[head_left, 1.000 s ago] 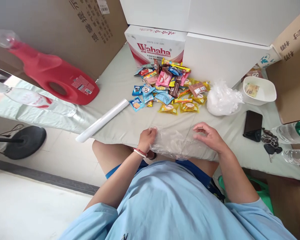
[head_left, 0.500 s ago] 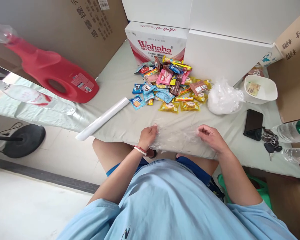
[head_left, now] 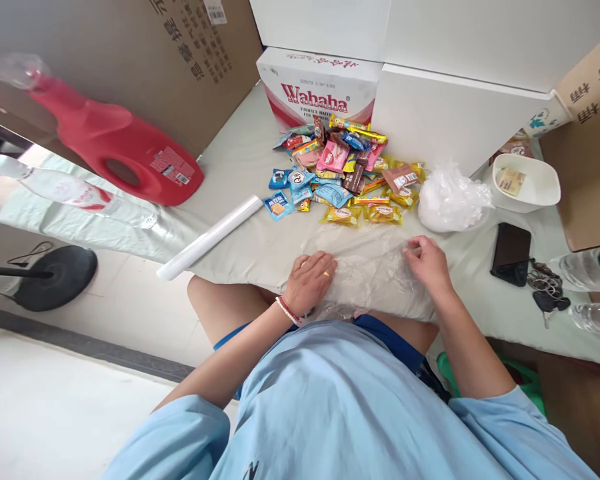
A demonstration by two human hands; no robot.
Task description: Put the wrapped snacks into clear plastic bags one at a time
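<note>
We see the clear plastic film (head_left: 370, 273) spread crumpled along the near edge of the cloth-covered counter (head_left: 260, 247), its longer way running left to right between the two hands. Its left end lies under the left hand (head_left: 310, 283), which rests palm down with the fingers stretched out and close together, pressing rather than gripping as far as we can judge. At the far right corner, the right hand (head_left: 427, 263) is bent, thumb and forefinger close together at the film's edge; we cannot tell whether they pinch it. Each hand is thus nearest its own end. Beyond the film, we find the heap of snack packets (head_left: 335, 157) well within reach, the white plastic bundle (head_left: 453, 198) past the right hand, and the plastic roll (head_left: 210, 237) slanting away on the left.
</note>
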